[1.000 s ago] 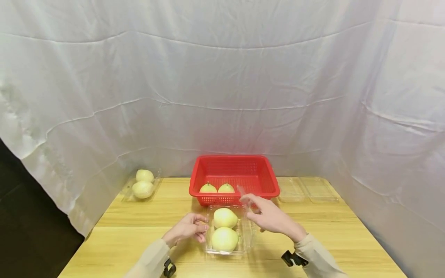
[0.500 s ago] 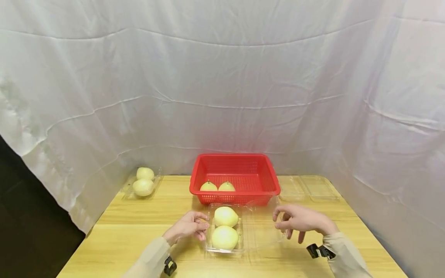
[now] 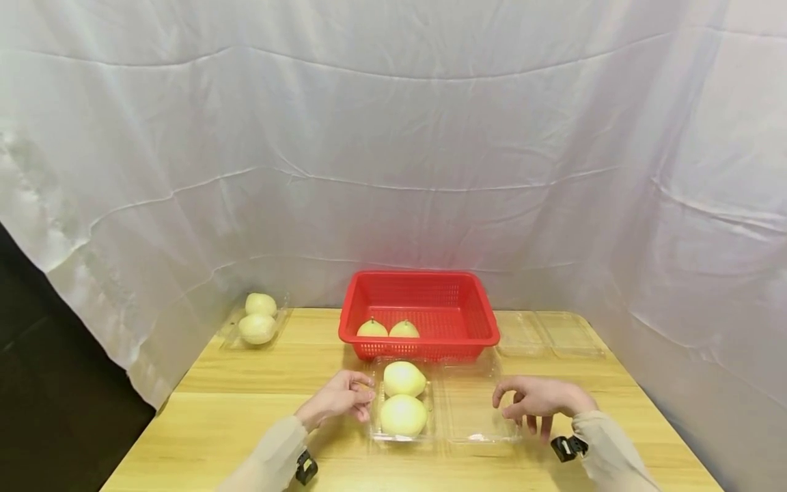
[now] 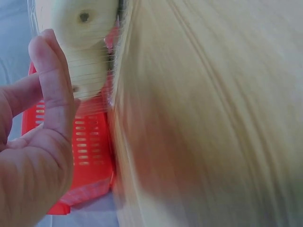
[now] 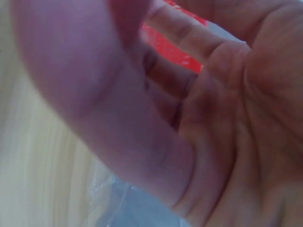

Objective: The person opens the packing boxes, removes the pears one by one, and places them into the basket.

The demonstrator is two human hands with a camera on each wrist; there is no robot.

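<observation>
Well, a clear box sat on the wooden surface, between the two hands. Two pale yellow fruits lay in it, one behind the other. Its clear lid was folded out to the right, beside the part with the fruit. The left hand was right by the box's left wall, its fingers loose. I could not tell if the fingertips touched it. The right hand was at the lid's right edge, with loose, bent fingers. I could not tell if those touched the lid. A red basket stood just behind the box, and two more fruits showed near its front wall. Back on the left, a second clear box had two fruits too. Back on the right, a third clear box lay near the basket. Pale cloth hung behind everything.
</observation>
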